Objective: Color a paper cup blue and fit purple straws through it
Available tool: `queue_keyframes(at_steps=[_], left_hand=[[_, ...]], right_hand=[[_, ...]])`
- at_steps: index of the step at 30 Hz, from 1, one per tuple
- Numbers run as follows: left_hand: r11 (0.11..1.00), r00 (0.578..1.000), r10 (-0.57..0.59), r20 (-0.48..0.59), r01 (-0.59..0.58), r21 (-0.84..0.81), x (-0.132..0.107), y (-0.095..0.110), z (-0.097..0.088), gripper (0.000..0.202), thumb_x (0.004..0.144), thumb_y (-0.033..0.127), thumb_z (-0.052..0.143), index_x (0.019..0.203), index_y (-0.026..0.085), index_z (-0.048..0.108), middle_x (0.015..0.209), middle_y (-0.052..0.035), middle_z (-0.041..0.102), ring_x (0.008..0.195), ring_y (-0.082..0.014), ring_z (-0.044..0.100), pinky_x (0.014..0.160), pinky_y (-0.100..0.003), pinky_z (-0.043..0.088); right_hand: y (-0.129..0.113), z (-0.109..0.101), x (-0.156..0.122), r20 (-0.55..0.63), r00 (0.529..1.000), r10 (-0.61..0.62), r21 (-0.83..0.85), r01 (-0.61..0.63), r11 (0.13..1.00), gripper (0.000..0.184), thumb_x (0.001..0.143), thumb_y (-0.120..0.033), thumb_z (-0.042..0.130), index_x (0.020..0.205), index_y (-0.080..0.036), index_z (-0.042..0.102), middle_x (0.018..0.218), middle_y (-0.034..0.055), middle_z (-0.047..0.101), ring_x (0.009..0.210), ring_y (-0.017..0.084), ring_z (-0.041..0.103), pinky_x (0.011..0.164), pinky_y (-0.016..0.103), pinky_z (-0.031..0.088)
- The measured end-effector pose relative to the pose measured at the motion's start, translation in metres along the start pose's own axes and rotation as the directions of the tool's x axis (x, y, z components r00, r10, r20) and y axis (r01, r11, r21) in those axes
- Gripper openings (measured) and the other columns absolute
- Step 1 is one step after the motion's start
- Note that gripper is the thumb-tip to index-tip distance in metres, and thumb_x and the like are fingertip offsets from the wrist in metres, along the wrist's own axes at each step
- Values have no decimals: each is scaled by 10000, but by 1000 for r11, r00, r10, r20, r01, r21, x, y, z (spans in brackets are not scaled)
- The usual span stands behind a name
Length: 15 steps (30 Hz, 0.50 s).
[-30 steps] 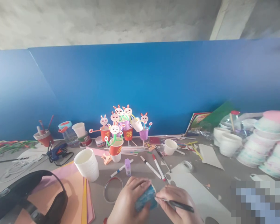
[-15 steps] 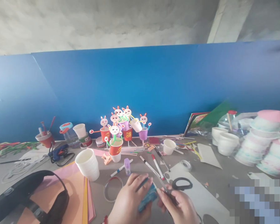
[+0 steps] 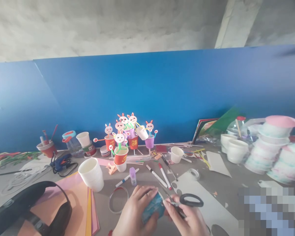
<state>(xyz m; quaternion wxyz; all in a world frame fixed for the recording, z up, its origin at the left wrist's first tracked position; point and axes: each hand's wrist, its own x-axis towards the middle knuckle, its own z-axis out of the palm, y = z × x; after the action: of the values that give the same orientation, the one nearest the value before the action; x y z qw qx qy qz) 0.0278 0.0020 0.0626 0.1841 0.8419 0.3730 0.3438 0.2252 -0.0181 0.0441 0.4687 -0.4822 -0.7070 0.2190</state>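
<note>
Left hand (image 3: 135,213): wrapped around blue cup (image 3: 152,206); right hand (image 3: 186,218): grasping black scissors (image 3: 184,201), blades at cup rim; white cup stack (image 3: 91,173) nearby

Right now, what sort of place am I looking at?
Most likely a craft table set against a blue partition. Paper-cup bunny figures stand at the back, a stack of white cups, markers and coloured paper lie about, and the left hand holds a blue cup while the right hand holds scissors.
</note>
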Motion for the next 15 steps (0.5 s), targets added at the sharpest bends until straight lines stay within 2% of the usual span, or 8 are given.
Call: queue_keyframes(at_steps=[5,8,11,15], left_hand=[[997,999,-34,3,34,-68,2,2,-2,537,704,37,581,1227,145,632,1210,-158,703,1111,-273,656,953,-427,578],[999,999,-34,23,35,-41,4,5,-6,504,690,36,586,1173,162,653,1205,-146,711,1103,-278,662,958,-433,574],[998,997,-35,62,32,49,6,11,-9,553,650,26,582,1179,165,659,1223,-147,710,1101,-296,660,956,-456,578],[981,993,-40,111,18,194,7,18,-9,624,635,46,580,1254,95,646,1240,-202,706,1115,-353,650,925,-512,604]], right_hand=[[-8,-8,7,4,987,-163,-112,162,980,422,1042,-431,466,754,-200,671,602,38,706,521,150,697,526,152,561],[-13,-11,8,-17,973,-229,-139,224,965,422,1044,-402,462,746,-198,681,623,61,729,546,167,716,534,171,574],[-12,-9,4,-17,984,-175,-140,171,975,391,1025,-405,500,768,-199,712,650,77,746,584,190,731,567,200,593],[-10,-1,-2,-74,997,-9,-18,8,1000,442,1001,-496,522,737,-203,723,631,86,750,549,197,731,511,198,582]])
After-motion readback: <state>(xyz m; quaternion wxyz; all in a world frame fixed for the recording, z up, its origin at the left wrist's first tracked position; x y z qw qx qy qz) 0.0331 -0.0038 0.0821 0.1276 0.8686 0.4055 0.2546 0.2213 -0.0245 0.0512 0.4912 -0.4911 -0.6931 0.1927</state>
